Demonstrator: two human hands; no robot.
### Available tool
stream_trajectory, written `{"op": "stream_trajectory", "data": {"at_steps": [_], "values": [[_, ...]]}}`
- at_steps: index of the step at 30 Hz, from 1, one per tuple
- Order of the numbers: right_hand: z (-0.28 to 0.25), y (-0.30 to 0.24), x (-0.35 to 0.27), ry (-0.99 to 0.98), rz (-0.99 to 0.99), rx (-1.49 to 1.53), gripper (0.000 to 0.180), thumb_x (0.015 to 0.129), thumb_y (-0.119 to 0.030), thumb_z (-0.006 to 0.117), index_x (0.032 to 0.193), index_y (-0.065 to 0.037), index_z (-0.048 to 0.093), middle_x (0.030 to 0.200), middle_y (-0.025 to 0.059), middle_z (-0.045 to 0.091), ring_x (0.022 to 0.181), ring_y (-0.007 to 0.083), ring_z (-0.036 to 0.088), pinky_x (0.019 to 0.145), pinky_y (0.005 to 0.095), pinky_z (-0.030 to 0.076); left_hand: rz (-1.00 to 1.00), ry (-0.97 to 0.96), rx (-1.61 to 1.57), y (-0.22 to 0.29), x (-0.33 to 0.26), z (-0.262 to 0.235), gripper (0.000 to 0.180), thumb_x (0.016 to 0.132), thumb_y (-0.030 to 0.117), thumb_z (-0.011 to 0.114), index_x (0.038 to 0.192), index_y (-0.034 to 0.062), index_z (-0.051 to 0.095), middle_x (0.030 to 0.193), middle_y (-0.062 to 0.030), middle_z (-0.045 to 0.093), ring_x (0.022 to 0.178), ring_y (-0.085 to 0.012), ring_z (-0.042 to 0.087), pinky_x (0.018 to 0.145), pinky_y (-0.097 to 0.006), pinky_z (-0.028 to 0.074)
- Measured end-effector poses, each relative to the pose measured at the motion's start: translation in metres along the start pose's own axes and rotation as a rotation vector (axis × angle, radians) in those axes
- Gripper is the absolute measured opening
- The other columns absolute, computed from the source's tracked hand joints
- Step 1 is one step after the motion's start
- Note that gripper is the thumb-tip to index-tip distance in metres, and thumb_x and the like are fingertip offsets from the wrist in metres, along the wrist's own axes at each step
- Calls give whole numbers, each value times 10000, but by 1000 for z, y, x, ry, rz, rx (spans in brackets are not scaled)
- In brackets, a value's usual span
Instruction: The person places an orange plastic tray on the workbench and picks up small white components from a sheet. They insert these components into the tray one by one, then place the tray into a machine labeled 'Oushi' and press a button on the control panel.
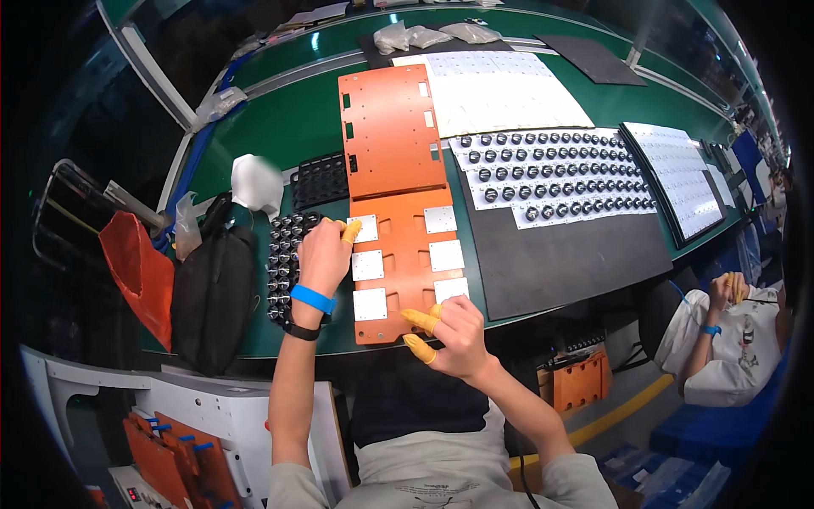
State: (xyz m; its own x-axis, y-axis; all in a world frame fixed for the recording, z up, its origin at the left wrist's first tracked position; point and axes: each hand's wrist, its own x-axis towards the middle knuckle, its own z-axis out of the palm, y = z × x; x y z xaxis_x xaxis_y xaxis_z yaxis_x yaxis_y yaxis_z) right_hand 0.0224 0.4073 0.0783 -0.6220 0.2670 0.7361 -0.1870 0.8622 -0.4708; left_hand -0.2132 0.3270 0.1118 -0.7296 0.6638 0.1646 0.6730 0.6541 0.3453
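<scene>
An orange hinged fixture [395,280] lies opened out before me, its orange lid [386,127] folded back toward the far side. Square white plates sit in two columns on its near half. My left hand [320,253], with yellow finger cots, is at the far-left white plate [365,227]. Its fingertips are drawn together over that plate's left edge; whether they pinch anything is hidden. Low on the right, my right hand [458,338] hovers by the near-right white plate [450,289], its thumb and fingers apart and nothing visible between them.
Black knob-like parts [284,267] fill a tray left of the fixture. To the right, rows of similar parts stand on white sheets [551,174] over a black mat [568,263]. A black bag [216,297] hangs at the left edge. Another person [733,339] sits at the right.
</scene>
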Motion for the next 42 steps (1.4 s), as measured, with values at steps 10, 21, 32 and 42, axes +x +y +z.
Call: {"op": "stream_trajectory", "data": {"at_steps": [10,21,32,42], "values": [[4,-6,1,27,-24,-12,331,735,-274,852,985,-68,780,612,8,424,560,191,469,574,322,383,-33,-32,-150,-8,2,10,291,951,237,647,931,-42,725,875,-278,684,876,-440,670,725,-497,514],[8,3,-6,49,-28,-12,348,742,-274,847,1012,-67,774,619,-7,476,556,187,477,570,325,376,-136,-153,-240,3,-46,-30,277,914,172,708,952,-103,708,791,-294,663,705,-389,666,635,-427,481],[9,1,-5,93,-8,-22,237,767,-204,828,960,-74,781,606,-5,469,533,190,458,552,323,365,-102,-123,-283,-5,-56,-18,312,936,203,704,967,-107,702,713,-290,613,598,-361,579,580,-402,442],[4,3,-8,56,14,31,239,783,-180,799,989,-61,782,625,-17,597,527,182,515,574,301,408,-208,-143,-368,5,-59,-11,312,966,197,679,943,-114,701,606,-144,558,564,-126,433,524,-351,384]]}}
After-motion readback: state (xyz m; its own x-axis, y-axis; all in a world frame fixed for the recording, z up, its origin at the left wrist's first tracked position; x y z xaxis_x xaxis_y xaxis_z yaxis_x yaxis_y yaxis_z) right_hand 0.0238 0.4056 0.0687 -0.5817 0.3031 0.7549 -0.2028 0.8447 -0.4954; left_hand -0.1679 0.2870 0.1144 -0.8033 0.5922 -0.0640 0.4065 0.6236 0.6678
